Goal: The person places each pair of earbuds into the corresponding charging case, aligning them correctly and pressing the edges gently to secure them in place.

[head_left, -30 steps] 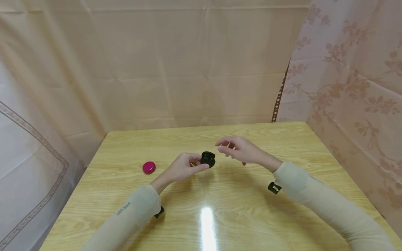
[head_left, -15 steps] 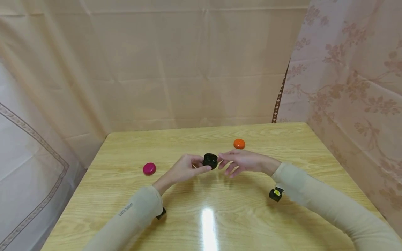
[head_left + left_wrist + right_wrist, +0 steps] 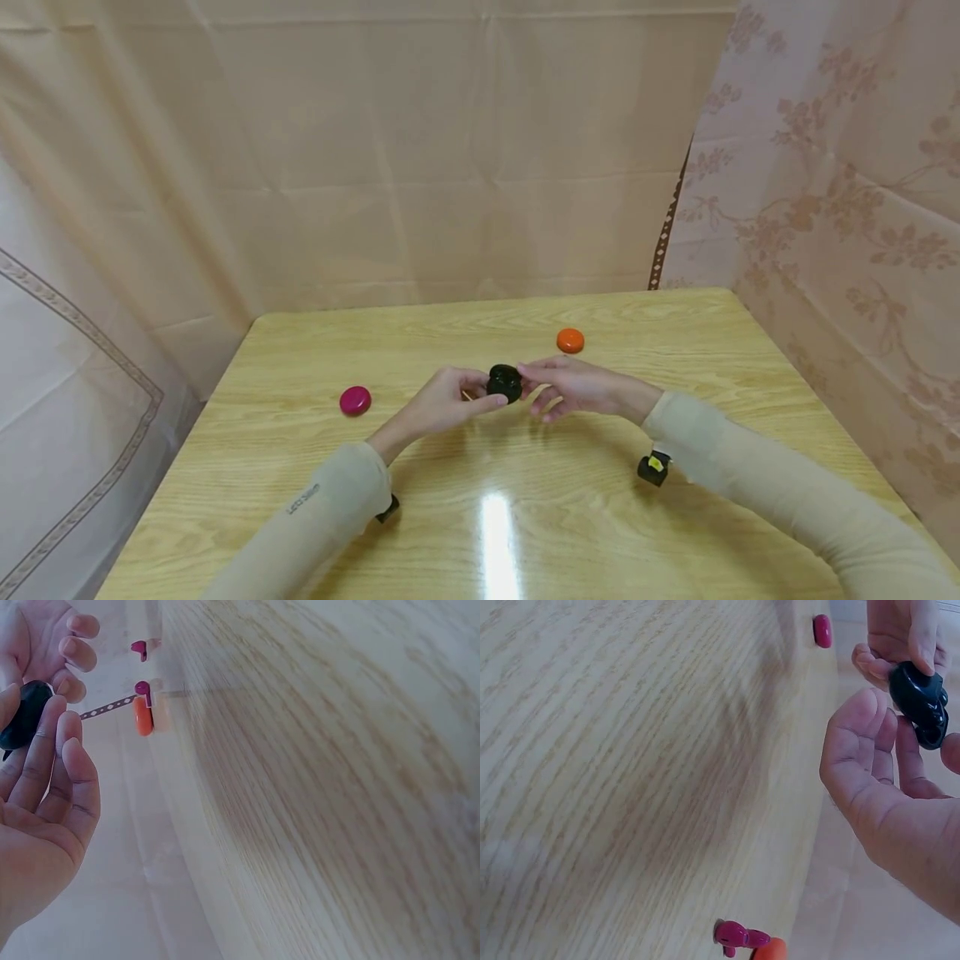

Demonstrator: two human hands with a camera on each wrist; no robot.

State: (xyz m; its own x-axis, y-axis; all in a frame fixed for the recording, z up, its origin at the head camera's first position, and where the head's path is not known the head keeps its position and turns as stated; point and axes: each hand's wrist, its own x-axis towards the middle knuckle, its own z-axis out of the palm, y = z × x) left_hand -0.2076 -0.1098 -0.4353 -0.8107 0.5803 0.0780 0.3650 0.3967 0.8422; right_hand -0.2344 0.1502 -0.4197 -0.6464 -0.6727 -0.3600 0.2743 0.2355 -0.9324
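Observation:
My left hand point(image 3: 442, 402) holds a small glossy black earbud case point(image 3: 504, 383) above the middle of the table, its thumb along the near side. The case point(image 3: 919, 694) stands with its lid raised; rounded dark shapes show inside in the right wrist view. From the right, my right hand point(image 3: 583, 388) meets the case, thumb and forefinger at its edge and the other fingers loosely bent below. In the right wrist view, its thumb point(image 3: 951, 753) and a finger lie on either side of the case's lower end.
A magenta case point(image 3: 355, 401) lies on the wooden table point(image 3: 420, 533) to the left. Toward the back right sits an orange case point(image 3: 570, 340). Magenta earbuds point(image 3: 736, 934) rest near it, hidden in the head view. Curtains point(image 3: 450, 167) hang behind.
My right hand has come down and turned, bringing its fingertips to the black case's edge. The orange case, almost covered before, now shows. My left hand has shifted slightly right.

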